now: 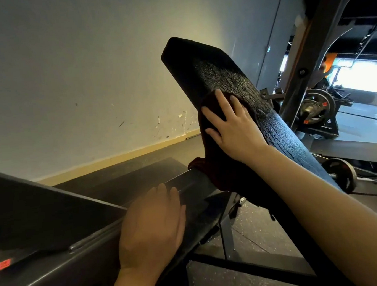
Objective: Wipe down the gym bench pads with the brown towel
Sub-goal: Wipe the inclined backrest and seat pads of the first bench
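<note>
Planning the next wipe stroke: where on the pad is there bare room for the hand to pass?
Free: the bench pad above the right hand, up to its top end, and a strip along its right edge. Crowded: mid-pad, where the right hand presses the brown towel, which drapes down the left side to the frame bar under the left hand.

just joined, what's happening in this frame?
A person is wiping a tilted black bench pad in a gym. The right hand presses a brown towel flat against the pad, fingers spread; the towel's lower part hangs off the pad's left side. The left hand rests on a grey metal frame bar beside the bench. The pad above the towel looks wet and shiny. Weight plates sit behind.
</note>
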A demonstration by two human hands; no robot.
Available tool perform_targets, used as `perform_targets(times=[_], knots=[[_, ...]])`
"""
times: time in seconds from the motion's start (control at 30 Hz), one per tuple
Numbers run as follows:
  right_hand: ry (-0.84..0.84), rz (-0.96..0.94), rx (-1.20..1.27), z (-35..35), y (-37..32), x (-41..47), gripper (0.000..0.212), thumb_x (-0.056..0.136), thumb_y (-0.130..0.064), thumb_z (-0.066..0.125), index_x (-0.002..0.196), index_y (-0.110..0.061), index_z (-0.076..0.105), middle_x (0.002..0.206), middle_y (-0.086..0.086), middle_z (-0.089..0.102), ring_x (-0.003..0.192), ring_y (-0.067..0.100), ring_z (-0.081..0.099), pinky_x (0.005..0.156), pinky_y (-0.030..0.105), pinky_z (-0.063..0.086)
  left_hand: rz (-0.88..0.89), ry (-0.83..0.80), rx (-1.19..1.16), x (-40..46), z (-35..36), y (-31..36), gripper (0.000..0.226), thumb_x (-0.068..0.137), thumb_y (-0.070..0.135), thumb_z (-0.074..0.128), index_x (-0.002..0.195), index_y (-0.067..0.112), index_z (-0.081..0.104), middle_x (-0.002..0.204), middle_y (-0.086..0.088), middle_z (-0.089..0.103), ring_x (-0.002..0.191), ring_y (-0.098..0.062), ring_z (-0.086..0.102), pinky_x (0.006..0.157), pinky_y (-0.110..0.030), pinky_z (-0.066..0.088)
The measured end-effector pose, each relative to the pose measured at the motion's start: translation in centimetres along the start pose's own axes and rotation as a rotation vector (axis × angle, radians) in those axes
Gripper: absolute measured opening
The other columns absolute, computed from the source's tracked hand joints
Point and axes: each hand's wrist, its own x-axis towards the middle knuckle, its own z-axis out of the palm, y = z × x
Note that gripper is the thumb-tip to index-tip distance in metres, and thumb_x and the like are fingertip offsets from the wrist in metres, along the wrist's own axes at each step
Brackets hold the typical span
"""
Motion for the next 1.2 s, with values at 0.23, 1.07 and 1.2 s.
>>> perform_targets(times=[0.23, 1.07, 1.2], knots=[[-0.013, -0.022, -0.093, 0.3, -0.8, 1.7, 0.061, 0.098, -0.031, 0.055, 0.153, -0.025, 0.030, 0.165, 0.013, 0.002, 0.145, 0.048, 0.016, 0.117, 0.058, 0.022, 0.014, 0.026, 0.016, -0.2, 0.3, -0.4, 0.034, 0.100, 0.030, 0.051, 0.116, 0.009, 0.072, 0.114, -0.015, 0.072, 0.101, -0.030, 0.071, 0.095, -0.042, 0.040], [0.052, -0.091, -0.073, 1.5, 1.9, -10.0, 0.058, 0.093, -0.039, 0.058, 0.146, -0.020, 0.046, 0.162, 0.014, 0.020, 0.141, 0.049, 0.028, 0.111, 0.061, 0.034, 0.036, 0.057, -0.017, -0.7, 0.4, -0.3, 0.031, 0.100, 0.024, 0.053, 0.120, 0.008, 0.070, 0.115, -0.013, 0.072, 0.101, -0.031, 0.071, 0.093, -0.043, 0.041], [0.065, -0.042, -0.084, 1.2, 0.5, -4.9, 0.060, 0.089, -0.030, 0.066, 0.145, -0.020, 0.047, 0.163, 0.014, 0.017, 0.142, 0.049, 0.027, 0.113, 0.059, 0.030, 0.053, 0.063, 0.002, -0.9, 0.6, -0.7, 0.030, 0.099, 0.023, 0.054, 0.122, 0.009, 0.070, 0.117, -0.011, 0.072, 0.102, -0.030, 0.071, 0.094, -0.043, 0.041]])
